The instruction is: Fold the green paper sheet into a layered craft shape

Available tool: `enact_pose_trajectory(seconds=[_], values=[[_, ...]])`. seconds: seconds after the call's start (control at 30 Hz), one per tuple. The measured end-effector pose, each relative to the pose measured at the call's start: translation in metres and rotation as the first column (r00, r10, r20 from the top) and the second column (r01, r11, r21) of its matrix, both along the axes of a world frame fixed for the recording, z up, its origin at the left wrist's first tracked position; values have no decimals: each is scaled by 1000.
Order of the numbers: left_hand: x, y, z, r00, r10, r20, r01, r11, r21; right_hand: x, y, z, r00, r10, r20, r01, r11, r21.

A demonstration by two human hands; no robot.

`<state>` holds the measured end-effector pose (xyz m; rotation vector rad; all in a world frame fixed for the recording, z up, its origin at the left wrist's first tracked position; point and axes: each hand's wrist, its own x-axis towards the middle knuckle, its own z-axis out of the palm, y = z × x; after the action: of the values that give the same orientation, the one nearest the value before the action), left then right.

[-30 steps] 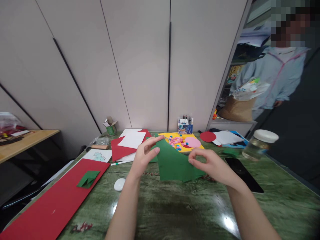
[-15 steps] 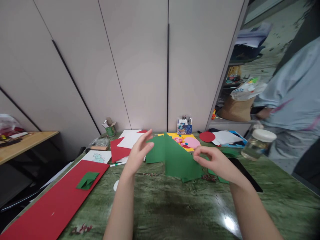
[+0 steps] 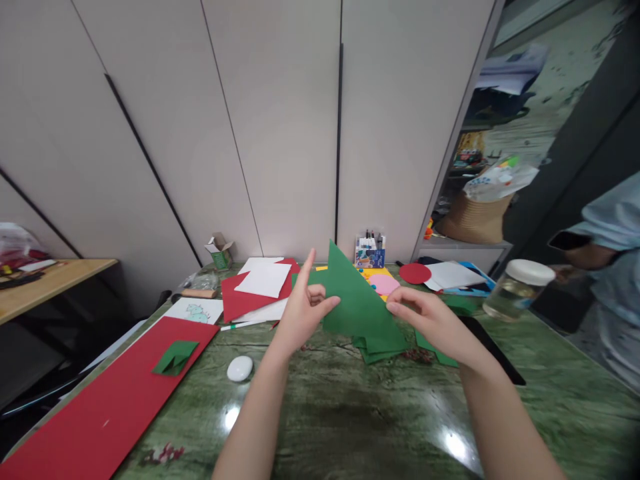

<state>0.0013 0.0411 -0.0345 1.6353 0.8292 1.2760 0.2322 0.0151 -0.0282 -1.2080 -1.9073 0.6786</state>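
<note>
Green paper (image 3: 355, 300) stands upright over the middle of the bench (image 3: 320, 427), before tall pale cabinet doors (image 3: 280, 133) that fill most of the view. The bench has a glossy, marbled green top. At the right edge shows a co-worker's pale blue sleeve (image 3: 613, 213). Long red card (image 3: 115, 400) covers the bench's left side.

The green sheet points one corner upward, its right edge sloping down; whether its foot touches the bench I cannot tell. The right hand (image 3: 430, 323) has its grip closed, thumb and forefinger pinching that sloping edge. The left hand (image 3: 305, 310) points its forefinger up, other fingers curled, thumb against the sheet's left part; whether this grip pinches the sheet I cannot tell.

Farther right stands a white-lidded jar (image 3: 520, 293), near a flat black slab (image 3: 493, 350). Smaller still: a red disc (image 3: 415, 273), a folded green piece (image 3: 176, 357) on the red card, a white rounded object (image 3: 240, 369) and a thin white pen (image 3: 245, 325).
</note>
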Motion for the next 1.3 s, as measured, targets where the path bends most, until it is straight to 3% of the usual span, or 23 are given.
enact_pose_trajectory(seconds=[0.23,0.47,0.57,0.73,1.07,1.17,1.3], values=[[0,-3,0,996,62,-70,-53,991,125,-1,1,-5,999,-21,36,21,1000,-5],[0,-3,-1,978,144,-152,-114,975,192,-8,1,-5,978,-12,-206,23,999,48],[1,-5,1,971,149,-189,-110,973,204,-10,-1,-8,983,10,-184,9,995,97],[3,-8,3,959,156,-235,-101,967,232,-11,1,-14,980,-62,-188,91,985,150],[5,-7,2,841,365,-399,-160,873,460,-13,1,-8,979,-136,-150,163,970,183],[6,-7,1,843,355,-404,-147,874,462,-14,2,-8,981,-141,-130,167,962,215],[5,-7,2,860,305,-409,-155,920,359,-13,3,-7,982,-132,-133,161,959,234]])
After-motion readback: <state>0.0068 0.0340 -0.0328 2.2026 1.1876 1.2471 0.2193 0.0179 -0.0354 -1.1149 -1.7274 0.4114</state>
